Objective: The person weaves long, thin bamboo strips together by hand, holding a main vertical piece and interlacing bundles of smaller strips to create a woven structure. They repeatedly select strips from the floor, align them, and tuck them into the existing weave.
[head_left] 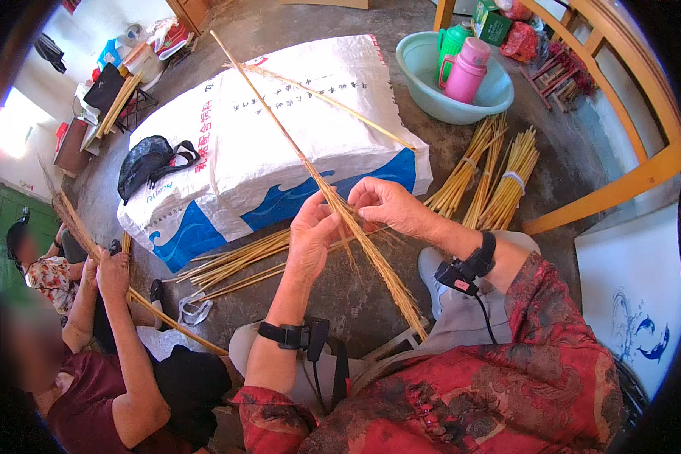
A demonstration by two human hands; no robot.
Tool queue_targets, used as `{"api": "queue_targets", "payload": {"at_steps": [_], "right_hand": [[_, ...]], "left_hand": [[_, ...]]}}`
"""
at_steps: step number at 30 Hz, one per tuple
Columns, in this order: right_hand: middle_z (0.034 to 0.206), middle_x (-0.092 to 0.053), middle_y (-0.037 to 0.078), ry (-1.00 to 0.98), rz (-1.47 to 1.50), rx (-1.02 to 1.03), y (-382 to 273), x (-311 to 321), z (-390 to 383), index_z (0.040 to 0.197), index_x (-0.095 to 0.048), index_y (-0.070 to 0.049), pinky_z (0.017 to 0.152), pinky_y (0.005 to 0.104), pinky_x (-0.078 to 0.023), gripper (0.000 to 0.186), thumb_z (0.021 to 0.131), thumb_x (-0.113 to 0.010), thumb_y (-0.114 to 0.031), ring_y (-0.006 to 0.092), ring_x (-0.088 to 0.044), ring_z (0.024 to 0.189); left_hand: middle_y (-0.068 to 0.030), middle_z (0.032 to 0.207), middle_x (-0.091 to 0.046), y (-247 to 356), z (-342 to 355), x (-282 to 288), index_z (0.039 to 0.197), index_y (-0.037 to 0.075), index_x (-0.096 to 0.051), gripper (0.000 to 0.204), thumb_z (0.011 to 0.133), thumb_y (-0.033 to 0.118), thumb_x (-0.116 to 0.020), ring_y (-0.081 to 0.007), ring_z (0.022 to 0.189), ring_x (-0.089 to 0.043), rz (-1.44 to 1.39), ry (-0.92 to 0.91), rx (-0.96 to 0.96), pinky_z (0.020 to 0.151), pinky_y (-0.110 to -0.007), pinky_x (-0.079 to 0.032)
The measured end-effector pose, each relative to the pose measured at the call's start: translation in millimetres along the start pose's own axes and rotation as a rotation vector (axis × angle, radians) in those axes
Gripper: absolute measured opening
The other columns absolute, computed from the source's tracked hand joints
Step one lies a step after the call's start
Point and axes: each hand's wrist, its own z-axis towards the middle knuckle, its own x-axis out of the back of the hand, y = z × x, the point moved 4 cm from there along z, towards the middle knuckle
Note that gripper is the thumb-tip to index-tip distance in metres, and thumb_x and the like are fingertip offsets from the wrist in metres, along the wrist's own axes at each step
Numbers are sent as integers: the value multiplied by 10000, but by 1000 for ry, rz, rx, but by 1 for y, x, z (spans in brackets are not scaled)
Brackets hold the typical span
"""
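A long dried straw stalk [280,125] slants across the middle, its thin end reaching over the white sack and its bushy, bristly head [390,280] pointing down toward my lap. My left hand [312,233] is closed around the stalk where the bristles start. Close beside it on the right, my right hand [392,208] pinches at the bristles with thumb and forefinger; the exact strands between its fingertips are too fine to make out. Loose thin strands hang beneath both hands. Another thin stalk [333,102] lies on top of the white sack [280,64].
Tied straw bundles [511,178] lie right of the sack, more stalks [242,253] before it. A black bag [147,163] rests on the sack. Behind stands a pale basin [431,102] with a pink flask [465,72]. A wooden frame [605,197] rises right. At left, a person [113,363] grips stalks.
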Motion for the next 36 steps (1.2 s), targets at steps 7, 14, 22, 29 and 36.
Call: {"api": "queue_targets", "payload": {"at_steps": [7,14,22,29,36], "right_hand": [[861,-560,45,-7,-47,24,6,1,2,912,-531,2,712,247,-473,137,791,-502,-56,114,-545,802],[728,-587,59,78,-250,95,0,-1,7,841,-583,22,616,238,-448,203,778,-540,-167,105,-535,661],[666,-565,20,-59,-107,-60,0,-5,9,828,-593,1,532,224,-438,192,783,-535,-177,86,-529,586],[641,-558,23,-35,-200,-13,1,-3,12,782,-580,1,511,225,-433,180,747,-579,-175,90,-525,562],[628,-556,40,16,-307,-64,-3,-6,13,753,-568,0,497,249,-427,209,717,-613,-201,104,-523,552]], "left_hand": [[-50,868,-565,-9,9,5,1102,22,-469,324,786,0,-537,-126,773,-567,119,25,-73,674,-267,-491],[-41,880,-559,-8,9,-2,1028,-5,-486,252,780,-16,-535,-100,791,-554,361,24,-87,709,-252,-488],[-34,903,-547,-7,8,8,996,8,-490,219,780,-9,-523,-96,798,-539,467,17,-115,680,-227,-461],[-51,923,-557,-9,3,4,1010,17,-485,225,789,27,-528,-108,788,-547,343,24,-6,682,-246,-475],[-60,919,-567,-13,2,10,1020,25,-487,238,787,35,-535,-121,782,-561,123,-15,27,675,-244,-476]]}}
